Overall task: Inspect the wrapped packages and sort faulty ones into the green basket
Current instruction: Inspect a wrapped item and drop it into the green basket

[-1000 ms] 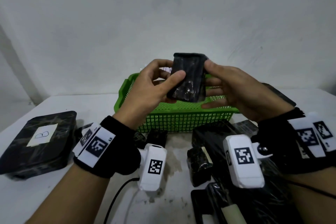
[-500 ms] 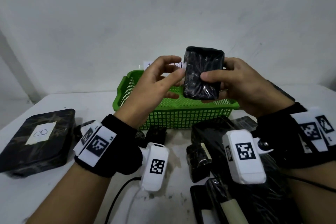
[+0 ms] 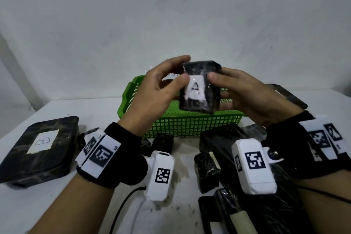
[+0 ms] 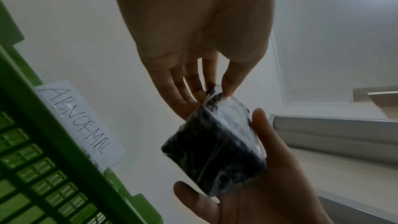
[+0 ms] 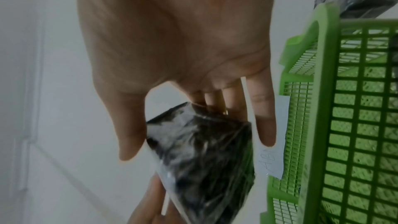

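Note:
Both hands hold a small black plastic-wrapped package above the green basket. Its white label marked "A" faces me. My left hand pinches its left edge between thumb and fingers. My right hand grips the right edge, thumb in front and fingers behind. In the left wrist view, the package sits between left fingertips and the right palm, with the basket below, labelled "ABNORMAL". From the right wrist, the package lies under the thumb, next to the basket.
A large flat black wrapped package with a "B" label lies on the white table at the left. Several more black wrapped packages crowd the table in front of the basket and to the right. A wall stands close behind the basket.
The hands have turned the small package over: one second ago a plain black face showed, now the side with the white "A" label faces me. Both hands still hold it above the basket.

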Tool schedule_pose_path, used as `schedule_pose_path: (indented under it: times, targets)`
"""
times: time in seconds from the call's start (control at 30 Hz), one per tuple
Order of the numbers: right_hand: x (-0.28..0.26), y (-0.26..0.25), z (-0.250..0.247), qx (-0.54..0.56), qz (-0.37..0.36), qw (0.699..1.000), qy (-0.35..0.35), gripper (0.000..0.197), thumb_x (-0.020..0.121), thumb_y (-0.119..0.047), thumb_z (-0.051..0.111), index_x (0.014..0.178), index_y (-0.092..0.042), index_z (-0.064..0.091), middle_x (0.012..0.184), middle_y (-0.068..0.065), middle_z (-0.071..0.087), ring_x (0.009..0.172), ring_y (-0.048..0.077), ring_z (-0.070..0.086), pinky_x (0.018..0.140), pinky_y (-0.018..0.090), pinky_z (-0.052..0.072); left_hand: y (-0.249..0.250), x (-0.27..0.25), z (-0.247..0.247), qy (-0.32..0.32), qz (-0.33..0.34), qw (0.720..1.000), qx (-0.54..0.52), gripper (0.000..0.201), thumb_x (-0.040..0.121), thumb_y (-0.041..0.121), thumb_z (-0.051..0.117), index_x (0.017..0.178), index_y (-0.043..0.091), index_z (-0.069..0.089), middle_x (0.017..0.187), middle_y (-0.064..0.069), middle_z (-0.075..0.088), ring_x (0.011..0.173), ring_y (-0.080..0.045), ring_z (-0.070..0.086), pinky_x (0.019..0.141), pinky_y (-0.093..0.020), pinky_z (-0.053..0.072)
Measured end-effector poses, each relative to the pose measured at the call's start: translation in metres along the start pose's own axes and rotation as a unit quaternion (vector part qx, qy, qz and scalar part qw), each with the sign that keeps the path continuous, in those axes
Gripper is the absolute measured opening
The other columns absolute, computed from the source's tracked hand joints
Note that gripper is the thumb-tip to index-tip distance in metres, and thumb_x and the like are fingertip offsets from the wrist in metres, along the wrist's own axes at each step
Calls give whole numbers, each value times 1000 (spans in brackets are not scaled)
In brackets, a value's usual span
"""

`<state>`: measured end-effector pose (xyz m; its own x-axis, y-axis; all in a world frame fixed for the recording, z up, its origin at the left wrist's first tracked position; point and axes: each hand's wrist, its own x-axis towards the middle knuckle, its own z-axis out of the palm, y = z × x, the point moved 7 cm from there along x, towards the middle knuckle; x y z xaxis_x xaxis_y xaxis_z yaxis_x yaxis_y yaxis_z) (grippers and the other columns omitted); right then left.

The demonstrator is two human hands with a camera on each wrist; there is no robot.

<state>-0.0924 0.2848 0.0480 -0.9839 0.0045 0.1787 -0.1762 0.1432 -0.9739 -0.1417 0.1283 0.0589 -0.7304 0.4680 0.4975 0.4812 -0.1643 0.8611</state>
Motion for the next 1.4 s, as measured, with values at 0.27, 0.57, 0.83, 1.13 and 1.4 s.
schedule_pose_path:
  times: [0.27,0.57,0.83,1.13,1.4]
  targets:
    - [3,-4,-13,26,-56,992,114,64,63,-19,82,123,-6,64,93,2,78,82,19,76,64,31,61,3,0,5,-15,-3,1000,-2,38,102,4,48,136,17,58,113,4,66,86,-9,68,76,-32,58]
    - [2,1,-16,54,-47,992,108,64,64,-26,79,123,-8,66,98,2,78,84,14,75,67,26,58,-4,-4,12,-84,-46,994,58,53,89,19,70,139,20,51,127,0,63,100,-22,72,75,-29,60]
    - [1,1,-12,19,-37,994,97,55,73,-37,76,123,-19,66,107,-2,77,92,11,75,68,27,57,-8,1,2,-37,-44,998,28,67,72,38,84,131,30,53,114,-2,68,104,-20,70,85,-34,55]
    - [-6,1,-10,1,40,997,60,67,79,-74,46,129,-35,64,126,-11,71,116,22,68,90,45,58,-3,-2,6,-48,-45,998,1,74,75,8,82,138,24,48,114,-3,61,95,-17,73,78,-30,58]
    - [-10,-7,-5,46,13,999,-13,51,87,-46,66,134,-26,61,132,4,67,110,33,71,74,38,62,-1,-1,6,-92,-16,995,22,79,77,14,74,143,41,41,134,3,55,121,-22,61,97,-44,53]
